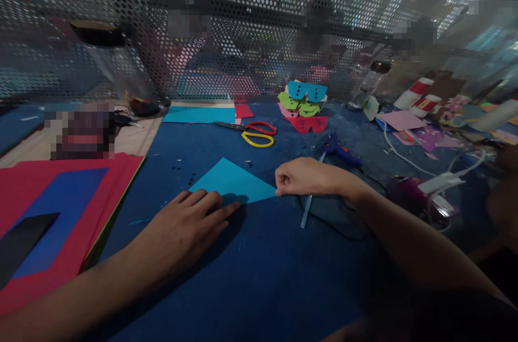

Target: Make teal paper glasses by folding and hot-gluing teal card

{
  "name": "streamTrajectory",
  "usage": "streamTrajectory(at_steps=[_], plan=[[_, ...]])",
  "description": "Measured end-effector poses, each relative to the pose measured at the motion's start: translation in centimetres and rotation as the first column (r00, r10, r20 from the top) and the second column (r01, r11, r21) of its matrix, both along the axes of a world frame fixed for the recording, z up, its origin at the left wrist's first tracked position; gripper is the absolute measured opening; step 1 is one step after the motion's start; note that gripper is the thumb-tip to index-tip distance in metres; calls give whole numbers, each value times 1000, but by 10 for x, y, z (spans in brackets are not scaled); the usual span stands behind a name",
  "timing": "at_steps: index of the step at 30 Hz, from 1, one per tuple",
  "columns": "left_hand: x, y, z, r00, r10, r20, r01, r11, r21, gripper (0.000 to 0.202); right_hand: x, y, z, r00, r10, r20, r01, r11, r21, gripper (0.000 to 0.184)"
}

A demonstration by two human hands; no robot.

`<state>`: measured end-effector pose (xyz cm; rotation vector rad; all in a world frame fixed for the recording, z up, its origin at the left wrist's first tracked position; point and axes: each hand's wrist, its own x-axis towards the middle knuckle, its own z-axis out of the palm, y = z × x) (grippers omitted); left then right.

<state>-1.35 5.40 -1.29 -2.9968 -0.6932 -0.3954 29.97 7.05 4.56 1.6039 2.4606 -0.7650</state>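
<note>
A light blue folded paper triangle [230,181] lies on the dark blue table cover [259,266]. My left hand [184,228] rests flat on the paper's near left edge, fingers stretched out. My right hand [305,177] is curled into a pinch at the paper's right corner, gripping it. Both forearms reach in from the bottom of the view.
Red and yellow scissors [253,132] lie beyond the paper. Behind them sits a pile of coloured paper glasses [304,104]. A blue glue gun [338,149] lies right, with cables and paper scraps. Red and blue sheets [60,207] stack at left. A perforated metal screen [259,34] stands behind.
</note>
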Motion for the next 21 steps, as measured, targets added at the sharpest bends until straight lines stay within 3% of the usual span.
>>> streamTrajectory(at_steps=[21], plan=[[4,2,0,998,38,-43,-40,998,-43,40,5,6,6,998,52,-18,-54,995,-81,12]])
